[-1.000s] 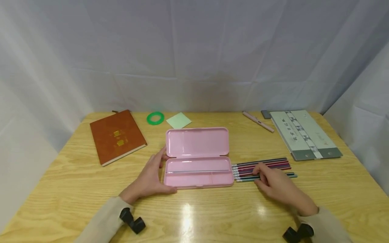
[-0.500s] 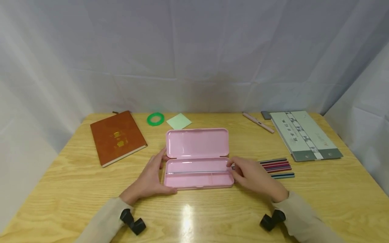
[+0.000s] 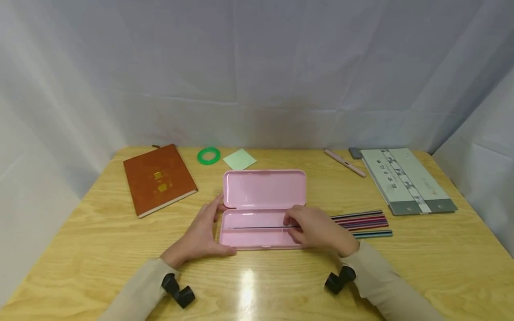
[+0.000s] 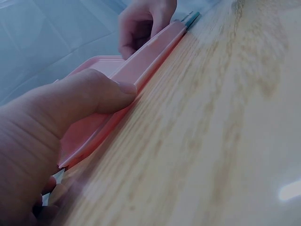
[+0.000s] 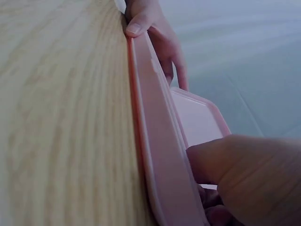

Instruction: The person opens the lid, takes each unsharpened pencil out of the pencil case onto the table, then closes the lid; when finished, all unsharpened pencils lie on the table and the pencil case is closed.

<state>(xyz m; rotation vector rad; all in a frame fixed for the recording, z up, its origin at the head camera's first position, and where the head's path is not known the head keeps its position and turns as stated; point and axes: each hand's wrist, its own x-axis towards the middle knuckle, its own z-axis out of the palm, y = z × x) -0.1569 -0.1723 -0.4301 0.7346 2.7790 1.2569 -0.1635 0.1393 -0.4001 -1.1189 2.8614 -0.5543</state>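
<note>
A pink pencil case (image 3: 263,240) lies with its lid (image 3: 265,189) raised, in the middle of the table. My left hand (image 3: 199,232) grips its left end, thumb at the front corner and fingers behind. In the left wrist view the thumb (image 4: 110,92) presses on the case's front edge. Inside, a thin dark pencil (image 3: 257,228) lies lengthwise along the divider. My right hand (image 3: 317,227) reaches over the case's right end, its thumb and forefinger curled around the pencil's right part, which they mostly hide.
Several pencils (image 3: 367,218) lie side by side right of the case, partly behind the right hand. Farther back are a brown notebook (image 3: 160,180), a green tape ring (image 3: 209,156), pale sticky notes (image 3: 239,159), a pink pen (image 3: 344,163), a grey eraser (image 3: 355,153) and a pale-green notebook (image 3: 407,180).
My right hand has moved left from the pencils on the table to inside the case's right end. My left hand has kept its grip on the case. The view has shifted slightly.
</note>
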